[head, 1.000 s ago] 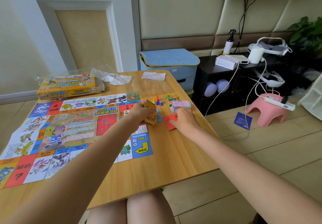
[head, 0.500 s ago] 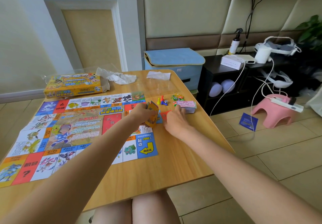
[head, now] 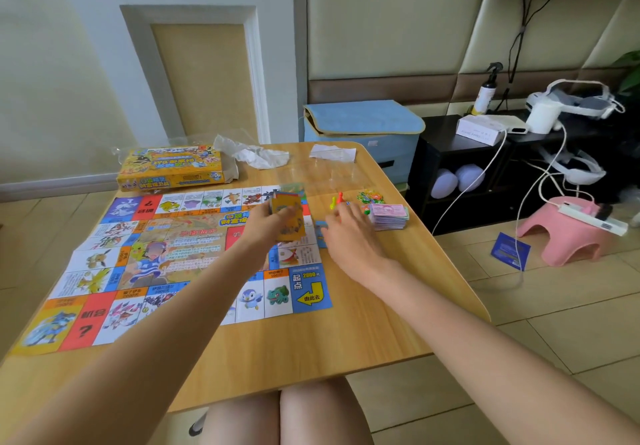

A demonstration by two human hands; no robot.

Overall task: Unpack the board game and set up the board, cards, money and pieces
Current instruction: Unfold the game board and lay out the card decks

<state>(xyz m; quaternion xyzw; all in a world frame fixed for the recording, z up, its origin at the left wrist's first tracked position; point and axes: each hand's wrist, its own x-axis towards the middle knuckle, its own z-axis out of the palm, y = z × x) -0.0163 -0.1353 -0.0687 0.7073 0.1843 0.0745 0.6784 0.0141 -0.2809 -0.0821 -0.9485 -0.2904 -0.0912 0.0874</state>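
Note:
The paper game board lies unfolded on the left half of the wooden table. My left hand holds an upright stack of yellow cards above the board's right edge. My right hand is palm down on the table just right of the board, fingers spread and nothing seen in its grip. A blue card peeks out beside it. Beyond its fingertips stand coloured pawns, a heap of small green pieces and a stack of pink money.
The yellow game box sits at the table's far left with crumpled plastic wrap and a white paper behind the board. A blue storage box and a black shelf stand beyond the table's right side.
My right hand has slid off the red card toward the pawns, and the red card is no longer visible. My left hand has lifted the card stack slightly higher.

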